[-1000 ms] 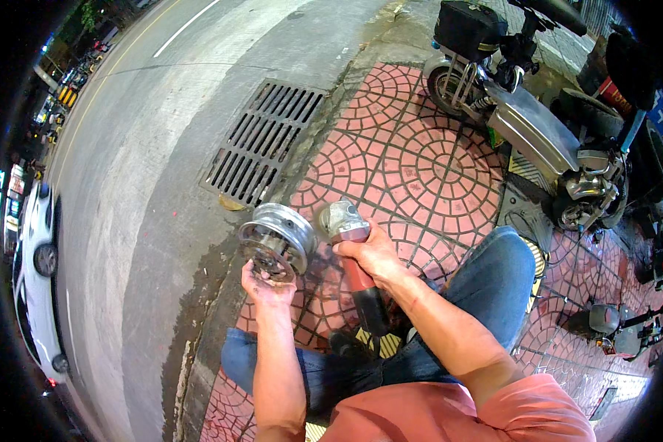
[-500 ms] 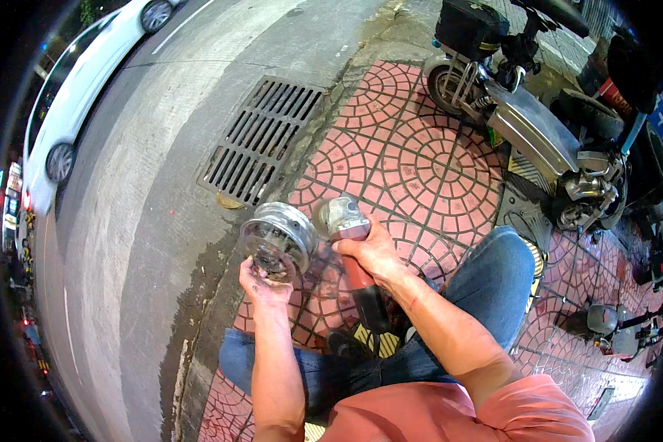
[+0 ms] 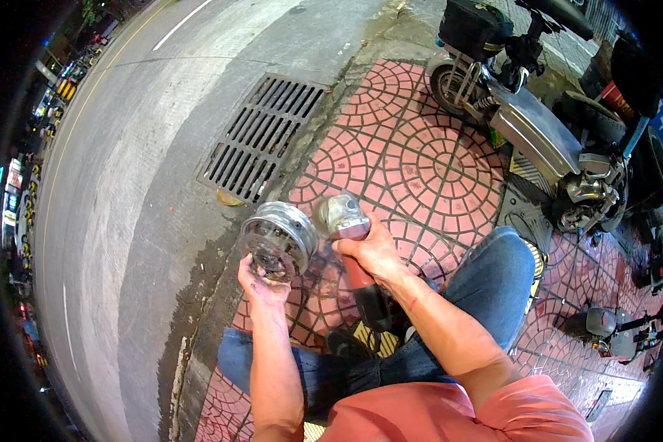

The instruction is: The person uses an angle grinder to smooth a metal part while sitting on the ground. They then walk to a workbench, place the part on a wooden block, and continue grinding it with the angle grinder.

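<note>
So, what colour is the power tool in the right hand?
The power tool has a red body, black rear and silvery front; head view shows it.

Wears plain coral-pink T-shirt (image 3: pixel 409 414), soft creases across front, short loose sleeve (image 3: pixel 530 404) at right. Also wears blue denim jeans (image 3: pixel 493 274), faded paler around right knee, darker toward lap, wrinkled. Leaves left forearm (image 3: pixel 278 368) and right forearm (image 3: pixel 453 335) bare, with short thin mark on the right one. Shows left hand (image 3: pixel 267 286) and right hand (image 3: pixel 376 255) ungloved.
</note>
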Tool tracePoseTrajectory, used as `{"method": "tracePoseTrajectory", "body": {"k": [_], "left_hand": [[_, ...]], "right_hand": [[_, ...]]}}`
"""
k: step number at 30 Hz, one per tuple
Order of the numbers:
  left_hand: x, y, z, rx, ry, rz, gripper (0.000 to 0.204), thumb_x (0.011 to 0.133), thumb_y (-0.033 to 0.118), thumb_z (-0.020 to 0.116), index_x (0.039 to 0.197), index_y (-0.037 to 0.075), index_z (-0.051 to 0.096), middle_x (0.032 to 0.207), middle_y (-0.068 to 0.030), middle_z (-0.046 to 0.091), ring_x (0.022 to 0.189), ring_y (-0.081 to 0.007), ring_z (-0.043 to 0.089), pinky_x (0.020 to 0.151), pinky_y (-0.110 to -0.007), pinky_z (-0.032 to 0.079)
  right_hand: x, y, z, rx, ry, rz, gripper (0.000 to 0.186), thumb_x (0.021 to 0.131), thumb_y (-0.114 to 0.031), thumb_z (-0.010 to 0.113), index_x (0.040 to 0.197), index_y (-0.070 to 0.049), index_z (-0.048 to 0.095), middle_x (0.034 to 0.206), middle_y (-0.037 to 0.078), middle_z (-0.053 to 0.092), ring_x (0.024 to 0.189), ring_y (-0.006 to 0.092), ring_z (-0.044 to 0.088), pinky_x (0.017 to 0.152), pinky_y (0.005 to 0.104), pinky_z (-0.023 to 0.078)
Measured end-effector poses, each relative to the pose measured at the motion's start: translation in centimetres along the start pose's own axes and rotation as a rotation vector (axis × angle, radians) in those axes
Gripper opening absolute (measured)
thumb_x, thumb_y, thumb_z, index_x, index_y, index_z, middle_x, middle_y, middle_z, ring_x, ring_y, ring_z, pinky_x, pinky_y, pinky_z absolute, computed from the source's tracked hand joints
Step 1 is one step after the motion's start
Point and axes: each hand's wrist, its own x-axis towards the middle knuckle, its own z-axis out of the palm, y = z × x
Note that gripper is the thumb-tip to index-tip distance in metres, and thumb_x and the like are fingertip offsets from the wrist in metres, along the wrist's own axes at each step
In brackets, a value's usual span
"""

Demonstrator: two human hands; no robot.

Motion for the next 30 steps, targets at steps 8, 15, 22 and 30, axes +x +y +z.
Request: {"method": "tracePoseTrajectory", "body": {"k": [8, 15, 22, 30], "left_hand": [[0.9, -0.7, -1.0, 0.159, 0.038, -0.041, 0.034, 0.092, 0.037, 0.060, 0.110, 0.009, 0.068, 0.106, -0.0067, 0.073, 0.098, -0.0286, 0.070, 0.090, -0.049, 0.058], [0.3, -0.7, -0.4, -0.070, -0.067, -0.021, 0.035, 0.093, 0.039, 0.058, 0.106, 0.009, 0.069, 0.097, -0.0047, 0.074, 0.084, -0.0256, 0.072, 0.076, -0.039, 0.065], [0.0, -0.5, -0.1, -0.127, -0.154, 0.054, 0.058, 0.090, 0.056, 0.054, 0.120, 0.009, 0.067, 0.092, -0.0057, 0.071, 0.063, -0.0190, 0.063, 0.055, -0.032, 0.049], [-1.2, 0.0, -0.2, -0.110, -0.496, 0.070, 0.067, 0.092, 0.070, 0.052, 0.133, 0.019, 0.067, 0.133, -0.0031, 0.070, 0.121, -0.0299, 0.064, 0.098, -0.052, 0.055]], "right_hand": [[-0.5, -1.5, 0.1, 0.052, 0.021, -0.051, 0.066, 0.072, -0.016, 0.087, 0.130, -0.001, 0.061, 0.109, 0.009, 0.073, 0.098, 0.0201, 0.070, 0.090, 0.0345, 0.056], [0.1, -0.6, -0.1, 0.233, 0.122, -0.030, 0.072, 0.072, -0.007, 0.088, 0.136, 0.001, 0.054, 0.109, 0.008, 0.070, 0.095, 0.0167, 0.067, 0.086, 0.0333, 0.056], [-0.3, -1.4, -0.1, 0.339, 0.103, -0.028, 0.055, 0.076, 0.001, 0.081, 0.125, -0.001, 0.057, 0.099, 0.009, 0.068, 0.079, 0.0191, 0.067, 0.074, 0.0358, 0.058], [-0.6, -1.8, -0.1, 0.333, 0.077, -0.006, 0.059, 0.075, -0.001, 0.083, 0.128, -0.001, 0.057, 0.103, 0.007, 0.069, 0.084, 0.0168, 0.066, 0.076, 0.0331, 0.056]]}}
